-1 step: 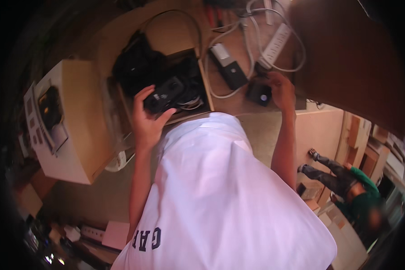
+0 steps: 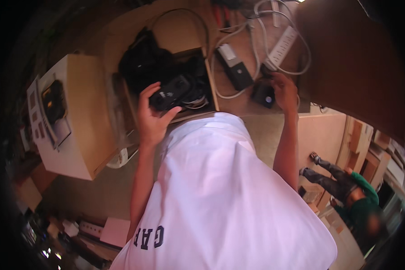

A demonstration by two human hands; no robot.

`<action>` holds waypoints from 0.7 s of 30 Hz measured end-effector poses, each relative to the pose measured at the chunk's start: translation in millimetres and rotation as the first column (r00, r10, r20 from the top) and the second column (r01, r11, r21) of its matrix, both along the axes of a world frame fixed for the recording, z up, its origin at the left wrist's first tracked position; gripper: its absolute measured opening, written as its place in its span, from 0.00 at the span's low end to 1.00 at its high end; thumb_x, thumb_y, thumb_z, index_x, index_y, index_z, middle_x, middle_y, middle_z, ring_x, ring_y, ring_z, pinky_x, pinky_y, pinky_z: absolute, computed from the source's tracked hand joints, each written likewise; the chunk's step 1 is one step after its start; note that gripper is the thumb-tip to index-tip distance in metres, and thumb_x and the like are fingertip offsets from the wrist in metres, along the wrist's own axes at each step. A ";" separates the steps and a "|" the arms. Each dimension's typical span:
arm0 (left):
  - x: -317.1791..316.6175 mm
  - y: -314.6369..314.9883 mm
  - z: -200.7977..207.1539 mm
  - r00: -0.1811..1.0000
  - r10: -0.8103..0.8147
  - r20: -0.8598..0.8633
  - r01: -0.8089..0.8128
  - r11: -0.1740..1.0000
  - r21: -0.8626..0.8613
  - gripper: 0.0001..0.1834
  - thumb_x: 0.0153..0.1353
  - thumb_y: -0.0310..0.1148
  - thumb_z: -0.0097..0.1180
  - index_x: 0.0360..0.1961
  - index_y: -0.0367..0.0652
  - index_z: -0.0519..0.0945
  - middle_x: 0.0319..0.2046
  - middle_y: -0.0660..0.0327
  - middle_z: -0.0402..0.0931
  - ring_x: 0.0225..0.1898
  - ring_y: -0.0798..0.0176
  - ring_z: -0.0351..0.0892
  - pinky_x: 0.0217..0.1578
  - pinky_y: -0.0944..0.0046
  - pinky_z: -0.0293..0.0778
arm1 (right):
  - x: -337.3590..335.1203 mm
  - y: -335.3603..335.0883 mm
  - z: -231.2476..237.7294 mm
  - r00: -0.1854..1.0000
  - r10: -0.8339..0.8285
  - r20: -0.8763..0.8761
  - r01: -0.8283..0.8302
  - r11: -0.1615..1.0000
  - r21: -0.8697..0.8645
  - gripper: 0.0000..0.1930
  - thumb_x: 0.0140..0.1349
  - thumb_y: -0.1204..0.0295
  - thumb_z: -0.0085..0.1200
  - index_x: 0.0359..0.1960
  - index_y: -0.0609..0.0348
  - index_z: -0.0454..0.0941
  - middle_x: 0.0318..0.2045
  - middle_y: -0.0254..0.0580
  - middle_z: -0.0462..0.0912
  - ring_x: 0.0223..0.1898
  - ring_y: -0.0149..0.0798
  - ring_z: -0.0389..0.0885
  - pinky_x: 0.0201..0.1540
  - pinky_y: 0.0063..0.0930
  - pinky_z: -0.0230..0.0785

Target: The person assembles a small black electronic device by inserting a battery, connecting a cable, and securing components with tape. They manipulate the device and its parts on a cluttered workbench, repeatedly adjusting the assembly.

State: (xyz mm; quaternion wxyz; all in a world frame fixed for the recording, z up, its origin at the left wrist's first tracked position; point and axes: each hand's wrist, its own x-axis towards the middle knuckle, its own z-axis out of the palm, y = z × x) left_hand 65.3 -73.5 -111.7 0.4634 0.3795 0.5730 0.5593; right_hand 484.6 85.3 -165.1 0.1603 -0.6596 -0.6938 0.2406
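Note:
My left hand (image 2: pixel 154 118) is closed around a black rounded handheld device (image 2: pixel 170 92) with light markings and a dark round spot at one end. It is held over the near part of a shallow open box (image 2: pixel 213 85) containing dark items and a loop of pale cable (image 2: pixel 196 103). On the right, my right hand (image 2: pixel 284 92) bends its fingers around a small dark thing by the end of a white power strip (image 2: pixel 282 47); its kind is hard to make out. Just beside these fingers sits a black cube-shaped device (image 2: pixel 263 93) with a pale round mark.
A black bag (image 2: pixel 144 58) lies over the box's left side. A dark oblong box with a pale end (image 2: pixel 235 67) lies between box and power strip, among white cables (image 2: pixel 256 33). A white-sided cabinet (image 2: pixel 60 130) stands left. Another person in green (image 2: pixel 364 189) is far right.
The whole view has shifted a little, so the table and its things appear slightly farther right. Both hands keep nearly the same pose and places relative to the things.

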 end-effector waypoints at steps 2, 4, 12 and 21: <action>-1.6 1.4 0.2 0.999 -0.001 -0.041 0.002 1.000 0.009 0.42 0.56 0.13 0.80 0.70 0.36 0.72 0.77 0.54 0.64 0.71 0.58 0.76 0.72 0.55 0.80 | -4.8 6.8 -9.3 1.000 -0.006 0.000 0.006 1.000 0.012 0.17 0.68 0.66 0.68 0.57 0.49 0.92 0.42 0.54 0.93 0.48 0.61 0.90 0.54 0.52 0.81; 1.0 2.1 4.9 0.998 0.007 -0.066 -0.006 1.000 0.019 0.42 0.56 0.14 0.81 0.70 0.34 0.72 0.77 0.54 0.64 0.71 0.58 0.76 0.72 0.55 0.80 | -8.3 11.1 -16.4 0.998 -0.008 0.066 0.008 1.000 0.010 0.16 0.68 0.65 0.68 0.57 0.49 0.92 0.43 0.55 0.93 0.48 0.62 0.90 0.54 0.53 0.81; -0.8 9.4 13.4 0.997 0.005 -0.080 -0.003 1.000 0.029 0.42 0.56 0.16 0.80 0.71 0.35 0.73 0.76 0.55 0.63 0.70 0.58 0.77 0.72 0.56 0.81 | -37.2 22.5 -27.4 0.970 -0.141 0.196 0.133 0.990 0.055 0.14 0.65 0.61 0.72 0.50 0.50 0.95 0.41 0.61 0.90 0.50 0.64 0.89 0.53 0.56 0.81; -3.0 7.5 16.2 0.995 -0.012 -0.103 0.013 1.000 0.008 0.42 0.56 0.15 0.79 0.71 0.36 0.73 0.74 0.55 0.65 0.71 0.57 0.77 0.71 0.57 0.83 | -36.3 1.5 30.8 0.984 -0.090 0.154 0.073 0.991 0.111 0.16 0.70 0.58 0.71 0.49 0.56 0.95 0.44 0.56 0.88 0.48 0.58 0.88 0.53 0.49 0.78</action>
